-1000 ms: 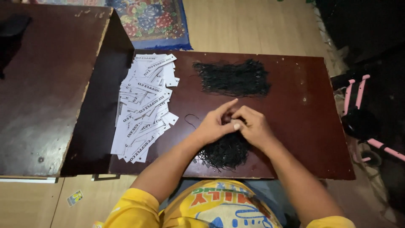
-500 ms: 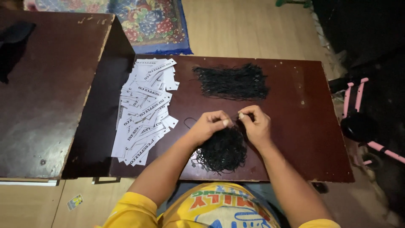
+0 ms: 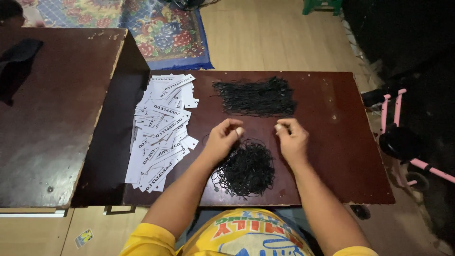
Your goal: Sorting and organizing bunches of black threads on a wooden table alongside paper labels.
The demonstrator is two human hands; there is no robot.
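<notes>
My left hand [image 3: 222, 140] and my right hand [image 3: 291, 137] hover over a dark brown low table [image 3: 341, 156], each pinching one end of a thin black string stretched between them. Just below the hands lies a tangled pile of black strings [image 3: 246, 168]. A flatter, straighter bundle of black strings [image 3: 256, 97] rests farther back on the table. To the left of my left hand a heap of white paper tags with black print [image 3: 161, 130] is spread out.
A taller dark brown table [image 3: 52, 118] stands at the left with a dark object at its far corner. A patterned rug [image 3: 142, 33] lies on the wooden floor beyond. A pink and black wheeled frame [image 3: 403, 142] sits at the right.
My hands were pressed together over the tangled pile; they have now drawn apart sideways, the right hand moving right, with a string pulled between them.
</notes>
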